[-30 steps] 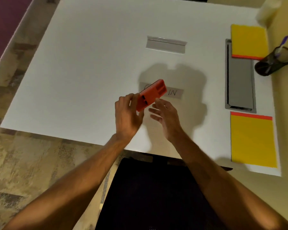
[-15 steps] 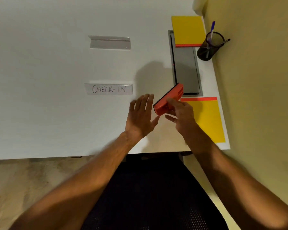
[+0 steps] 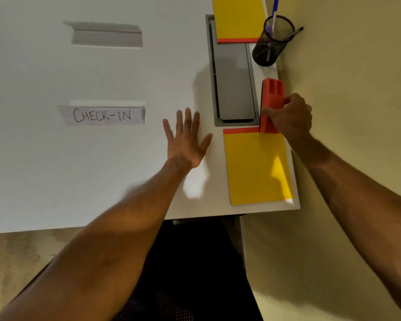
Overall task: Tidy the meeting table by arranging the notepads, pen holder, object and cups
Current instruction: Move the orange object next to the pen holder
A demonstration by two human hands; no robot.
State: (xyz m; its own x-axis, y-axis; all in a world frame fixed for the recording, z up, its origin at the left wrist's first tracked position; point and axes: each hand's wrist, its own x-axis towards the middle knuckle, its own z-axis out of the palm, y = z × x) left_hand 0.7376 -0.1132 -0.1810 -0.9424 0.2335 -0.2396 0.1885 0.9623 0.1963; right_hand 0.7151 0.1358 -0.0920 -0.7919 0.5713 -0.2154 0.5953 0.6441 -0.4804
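My right hand (image 3: 289,117) grips an orange block with recessed slots (image 3: 271,96), holding it at the table's right edge between the grey panel and the wall. Just below it lies a yellow notepad with a red binding strip (image 3: 257,167). A second yellow notepad (image 3: 239,17) lies at the top, next to a black mesh pen holder (image 3: 272,42) with pens in it. My left hand (image 3: 186,137) rests flat on the white table (image 3: 56,170), fingers spread, holding nothing. No cups are in view.
A grey recessed cable panel (image 3: 234,82) sits between the two notepads. A "CHECK-IN" paper sign (image 3: 102,115) and a blank folded sign (image 3: 105,34) lie mid-table. A yellow wall (image 3: 357,89) borders the table's right edge. A dark chair (image 3: 195,274) is below me.
The orange block passed from my left hand to my right, then moved right to the table's edge. My left hand let go and now lies flat on the table.
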